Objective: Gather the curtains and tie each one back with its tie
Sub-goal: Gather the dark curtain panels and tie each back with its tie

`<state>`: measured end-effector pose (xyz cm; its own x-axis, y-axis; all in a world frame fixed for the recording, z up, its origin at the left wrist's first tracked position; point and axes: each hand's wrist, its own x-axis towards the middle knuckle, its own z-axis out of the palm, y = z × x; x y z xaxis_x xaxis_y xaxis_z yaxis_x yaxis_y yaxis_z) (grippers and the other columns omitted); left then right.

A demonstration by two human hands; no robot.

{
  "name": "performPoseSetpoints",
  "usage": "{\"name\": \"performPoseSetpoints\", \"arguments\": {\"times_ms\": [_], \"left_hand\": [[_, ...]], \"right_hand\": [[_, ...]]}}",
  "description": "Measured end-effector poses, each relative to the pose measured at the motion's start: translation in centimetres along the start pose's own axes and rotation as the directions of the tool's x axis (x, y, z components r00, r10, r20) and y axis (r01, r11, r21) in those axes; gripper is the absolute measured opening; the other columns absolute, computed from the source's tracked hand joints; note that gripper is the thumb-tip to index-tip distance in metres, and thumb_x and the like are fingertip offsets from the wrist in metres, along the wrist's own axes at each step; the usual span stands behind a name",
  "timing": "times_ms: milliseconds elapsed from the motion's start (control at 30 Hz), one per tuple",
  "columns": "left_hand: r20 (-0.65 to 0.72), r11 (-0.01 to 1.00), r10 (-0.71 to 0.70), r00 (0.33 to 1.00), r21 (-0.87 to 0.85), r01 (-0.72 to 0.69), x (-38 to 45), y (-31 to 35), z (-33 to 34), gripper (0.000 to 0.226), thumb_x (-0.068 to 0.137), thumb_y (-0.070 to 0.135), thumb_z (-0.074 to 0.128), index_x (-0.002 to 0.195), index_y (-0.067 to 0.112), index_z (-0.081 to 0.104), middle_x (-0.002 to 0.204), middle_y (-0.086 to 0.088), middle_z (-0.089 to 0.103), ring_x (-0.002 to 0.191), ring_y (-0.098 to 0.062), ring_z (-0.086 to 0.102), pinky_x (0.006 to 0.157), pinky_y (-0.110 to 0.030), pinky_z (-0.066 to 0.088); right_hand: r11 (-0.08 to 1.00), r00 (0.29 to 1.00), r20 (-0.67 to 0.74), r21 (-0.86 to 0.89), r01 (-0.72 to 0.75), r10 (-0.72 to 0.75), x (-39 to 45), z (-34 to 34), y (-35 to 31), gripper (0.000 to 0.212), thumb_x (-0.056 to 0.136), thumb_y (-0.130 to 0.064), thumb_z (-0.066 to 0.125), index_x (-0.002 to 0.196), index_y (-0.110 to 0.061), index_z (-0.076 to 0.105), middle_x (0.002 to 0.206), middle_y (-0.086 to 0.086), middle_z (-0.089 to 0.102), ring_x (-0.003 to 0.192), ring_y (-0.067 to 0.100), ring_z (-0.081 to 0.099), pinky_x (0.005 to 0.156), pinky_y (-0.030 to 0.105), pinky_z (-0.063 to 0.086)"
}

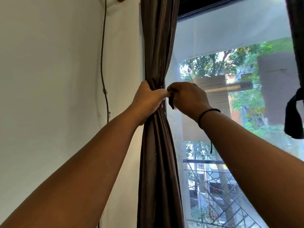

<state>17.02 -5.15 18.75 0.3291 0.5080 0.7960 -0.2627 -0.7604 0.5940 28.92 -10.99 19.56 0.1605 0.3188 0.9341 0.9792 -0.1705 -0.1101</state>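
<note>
A brown curtain (158,46) hangs gathered into a narrow bundle at the left edge of the window. My left hand (148,99) grips the bundle at its waist from the left, fingers wrapped round the fabric. My right hand (187,97) is just to the right of it and pinches the dark tie (171,102), whose short end hangs below my fingers. The two hands nearly touch at the fingertips. At the far right edge a second dark curtain (296,38) hangs, with a knotted dark tie (294,112) around it.
A white wall (57,79) lies left of the curtain, with a thin cable (103,63) running down it. The window (230,46) has sheer white fabric over the glass; trees, buildings and a balcony grille show outside.
</note>
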Motion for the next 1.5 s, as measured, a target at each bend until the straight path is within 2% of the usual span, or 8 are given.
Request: {"name": "performPoseSetpoints", "arguments": {"times_ms": [133,300,433,567,767,933,1200,1500], "left_hand": [[-0.023,0.999,0.006,1.000,0.035,-0.005,-0.4,-1.2,-1.7,0.049,0.076,0.026,0.070,0.119,0.015,0.048,0.103,-0.005,0.062,0.088,-0.022,0.063,0.085,-0.042,0.055],[0.013,0.994,0.039,0.999,0.106,-0.040,-1.6,-2.2,-1.4,0.062,0.078,0.031,0.072,0.128,0.015,0.039,0.114,-0.004,0.055,0.100,-0.024,0.060,0.088,-0.036,0.051],[-0.029,0.951,0.102,0.994,0.297,-0.089,-3.1,-1.6,1.2,0.081,0.080,0.037,0.066,0.144,0.016,0.021,0.143,-0.010,0.031,0.124,-0.031,0.043,0.098,-0.041,0.042],[-0.032,0.867,0.272,0.962,0.442,-0.231,-4.9,0.7,4.8,0.081,0.081,0.044,0.059,0.147,0.018,0.019,0.151,-0.008,0.021,0.135,-0.031,0.028,0.106,-0.048,0.032],[0.101,0.822,0.462,0.881,0.325,-0.468,-7.5,5.9,11.3,0.051,0.084,0.040,0.053,0.131,0.022,0.048,0.143,-0.003,0.038,0.127,-0.029,0.039,0.102,-0.043,0.036],[0.175,0.872,0.393,0.903,0.242,-0.427,-8.7,10.3,17.4,0.041,0.087,0.041,0.053,0.122,0.021,0.054,0.133,-0.004,0.047,0.121,-0.027,0.047,0.096,-0.040,0.041],[0.150,0.879,0.311,0.939,0.330,-0.344,-6.9,15.4,26.6,0.045,0.085,0.055,0.052,0.112,0.019,0.057,0.119,-0.009,0.051,0.110,-0.033,0.052,0.089,-0.038,0.045],[0.039,0.869,0.323,0.946,0.384,-0.313,-1.9,18.9,32.6,0.071,0.084,0.075,0.032,0.120,0.017,0.051,0.121,-0.008,0.055,0.107,-0.030,0.056,0.075,-0.035,0.042]], "right_hand": [[0.990,0.996,0.067,0.128,-0.060,0.052,-2.0,1.0,-0.9,0.006,0.088,-0.036,0.057,0.084,-0.035,0.062,0.082,-0.001,0.071,0.083,0.022,0.064,0.071,0.031,0.048],[0.988,0.980,0.145,0.042,-0.146,0.138,-5.4,-0.4,-0.1,0.018,0.087,-0.038,0.060,0.101,-0.028,0.062,0.099,-0.002,0.070,0.096,0.021,0.062,0.074,0.029,0.043],[0.936,0.959,0.145,-0.294,-0.193,0.244,-7.6,-4.3,2.0,0.036,0.088,-0.042,0.057,0.121,-0.032,0.049,0.121,-0.002,0.061,0.111,0.024,0.056,0.091,0.038,0.045],[0.819,0.963,0.063,-0.542,-0.188,0.262,-8.7,-9.4,4.3,0.042,0.088,-0.042,0.054,0.127,-0.030,0.045,0.126,0.001,0.058,0.117,0.028,0.052,0.094,0.040,0.042],[0.732,0.962,-0.072,-0.635,-0.249,0.265,-10.2,-17.8,7.8,0.039,0.085,-0.039,0.055,0.122,-0.028,0.049,0.114,0.001,0.061,0.107,0.026,0.057,0.087,0.041,0.045],[0.696,0.972,-0.103,-0.683,-0.222,0.209,-11.8,-23.8,12.1,0.038,0.085,-0.039,0.054,0.121,-0.027,0.050,0.119,0.000,0.058,0.113,0.026,0.052,0.089,0.041,0.042],[0.751,0.995,-0.052,-0.652,-0.099,0.087,-11.9,-32.7,19.2,0.028,0.092,-0.040,0.045,0.118,-0.030,0.049,0.113,-0.004,0.056,0.109,0.022,0.051,0.087,0.039,0.041],[0.728,0.976,-0.129,-0.650,-0.218,0.178,-7.8,-34.9,26.8,0.051,0.087,-0.055,0.048,0.124,-0.021,0.042,0.121,0.008,0.048,0.110,0.032,0.051,0.089,0.045,0.048]]}}
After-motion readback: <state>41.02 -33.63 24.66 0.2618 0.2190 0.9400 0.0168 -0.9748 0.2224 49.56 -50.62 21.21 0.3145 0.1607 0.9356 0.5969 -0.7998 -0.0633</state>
